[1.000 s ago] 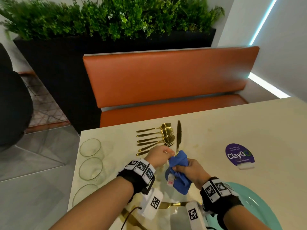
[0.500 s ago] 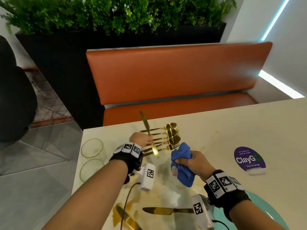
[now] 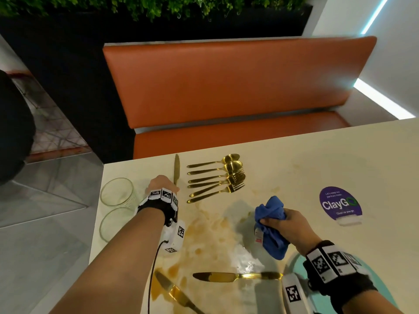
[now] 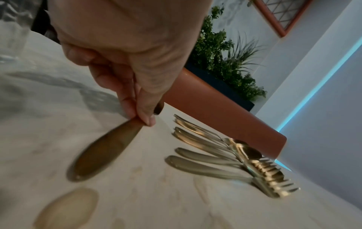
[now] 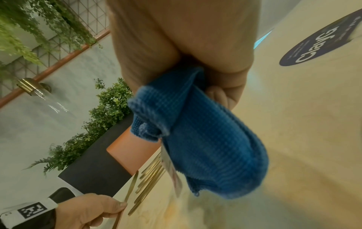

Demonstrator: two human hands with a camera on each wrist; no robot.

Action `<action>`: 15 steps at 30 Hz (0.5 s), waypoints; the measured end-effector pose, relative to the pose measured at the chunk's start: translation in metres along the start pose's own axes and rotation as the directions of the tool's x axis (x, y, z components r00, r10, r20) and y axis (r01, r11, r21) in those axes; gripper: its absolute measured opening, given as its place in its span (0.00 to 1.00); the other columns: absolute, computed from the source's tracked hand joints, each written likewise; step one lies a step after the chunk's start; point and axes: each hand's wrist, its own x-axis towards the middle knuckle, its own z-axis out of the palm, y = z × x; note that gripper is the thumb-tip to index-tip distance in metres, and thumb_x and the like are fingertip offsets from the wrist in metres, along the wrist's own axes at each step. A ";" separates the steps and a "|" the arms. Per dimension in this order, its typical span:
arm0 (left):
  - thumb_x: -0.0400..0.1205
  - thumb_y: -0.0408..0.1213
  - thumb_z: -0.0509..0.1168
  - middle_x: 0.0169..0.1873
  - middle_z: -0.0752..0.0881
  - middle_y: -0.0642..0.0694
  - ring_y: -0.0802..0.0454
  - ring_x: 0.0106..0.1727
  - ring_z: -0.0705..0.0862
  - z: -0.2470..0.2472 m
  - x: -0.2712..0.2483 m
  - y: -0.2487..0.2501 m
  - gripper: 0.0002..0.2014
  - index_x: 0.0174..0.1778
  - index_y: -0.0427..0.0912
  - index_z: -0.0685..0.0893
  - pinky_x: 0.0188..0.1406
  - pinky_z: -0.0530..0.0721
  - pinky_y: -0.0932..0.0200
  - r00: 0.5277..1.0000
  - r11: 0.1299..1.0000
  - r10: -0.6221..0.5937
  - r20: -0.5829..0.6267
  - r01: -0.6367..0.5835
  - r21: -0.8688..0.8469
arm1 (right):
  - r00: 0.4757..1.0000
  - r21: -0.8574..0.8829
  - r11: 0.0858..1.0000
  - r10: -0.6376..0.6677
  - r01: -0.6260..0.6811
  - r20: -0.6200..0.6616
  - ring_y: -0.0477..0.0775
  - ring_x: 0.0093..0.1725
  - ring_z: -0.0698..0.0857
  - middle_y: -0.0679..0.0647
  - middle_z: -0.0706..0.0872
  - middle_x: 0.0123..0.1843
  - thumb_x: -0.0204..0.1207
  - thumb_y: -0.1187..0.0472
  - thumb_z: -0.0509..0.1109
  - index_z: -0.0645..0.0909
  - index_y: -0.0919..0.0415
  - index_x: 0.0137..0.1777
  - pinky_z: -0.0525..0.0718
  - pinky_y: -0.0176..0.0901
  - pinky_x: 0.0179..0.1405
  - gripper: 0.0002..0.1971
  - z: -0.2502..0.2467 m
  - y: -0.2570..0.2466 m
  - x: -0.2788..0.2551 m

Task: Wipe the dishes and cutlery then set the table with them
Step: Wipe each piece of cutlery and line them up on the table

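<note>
**Now setting a wiped knife beside the cutlery row**

Seen from the head: left hand point(image 3: 162, 185) stretched forward, pinching the handle of a gold knife point(image 3: 176, 167) laid blade-away at the far edge of the bench point(image 3: 340, 159), just left of the row of gold spoons and forks point(image 3: 217, 177). Placed there, probably, to keep wiped pieces together and apart from the brown stains point(image 3: 210, 232) nearer in. Right hand point(image 3: 292, 225) drawn back, clenched around the bunched blue cloth point(image 3: 269, 225), likely kept ready for the two knives point(image 3: 235, 277) lying unwiped among the stains. Two glasses point(image 3: 116, 192) at the left edge; a teal plate point(image 3: 294, 264) under the right wrist.

Seen from the left wrist: thumb and fingertips point(image 4: 145, 113) pressed together on the knife handle, wrist angled down, handle end low over the bench; contact with the surface hard to judge through blur.

Seen from the right wrist: fingers curled tight, cloth hanging below the fist, clear of the bench.
</note>
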 end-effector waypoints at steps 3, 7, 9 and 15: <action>0.75 0.50 0.72 0.54 0.87 0.38 0.38 0.56 0.85 0.004 -0.003 -0.003 0.20 0.50 0.35 0.84 0.52 0.81 0.51 0.999 1.000 0.018 -0.026 -0.018 -0.017 | 0.999 0.015 1.000 0.016 -0.016 -0.032 0.47 0.31 0.81 0.51 0.83 0.30 0.72 0.62 0.74 0.78 0.56 0.30 0.76 0.34 0.30 0.11 -0.002 0.005 -0.007; 0.79 0.50 0.66 0.58 0.86 0.39 0.39 0.60 0.82 0.001 -0.034 0.002 0.19 0.57 0.38 0.82 0.57 0.77 0.50 0.990 0.995 0.094 -0.109 -0.090 0.045 | 0.997 0.045 0.999 0.027 -0.024 -0.074 0.52 0.33 0.81 0.52 0.83 0.30 0.72 0.62 0.74 0.78 0.57 0.30 0.78 0.41 0.35 0.12 -0.004 0.009 -0.023; 0.80 0.50 0.64 0.59 0.85 0.41 0.41 0.62 0.80 0.001 -0.063 0.011 0.18 0.60 0.42 0.82 0.60 0.77 0.50 0.963 0.974 0.225 -0.150 -0.218 0.065 | 0.994 0.072 0.997 0.035 -0.027 -0.102 0.57 0.36 0.81 0.55 0.83 0.31 0.71 0.62 0.74 0.78 0.58 0.29 0.79 0.46 0.41 0.12 -0.004 0.010 -0.032; 0.76 0.42 0.71 0.52 0.88 0.48 0.51 0.55 0.84 0.064 -0.167 0.024 0.10 0.53 0.46 0.87 0.54 0.80 0.61 0.710 0.724 0.684 0.165 -0.688 -0.041 | 0.984 0.157 0.987 0.071 -0.045 -0.166 0.60 0.40 0.82 0.62 0.84 0.37 0.71 0.64 0.75 0.78 0.60 0.29 0.80 0.51 0.45 0.12 -0.003 0.016 -0.059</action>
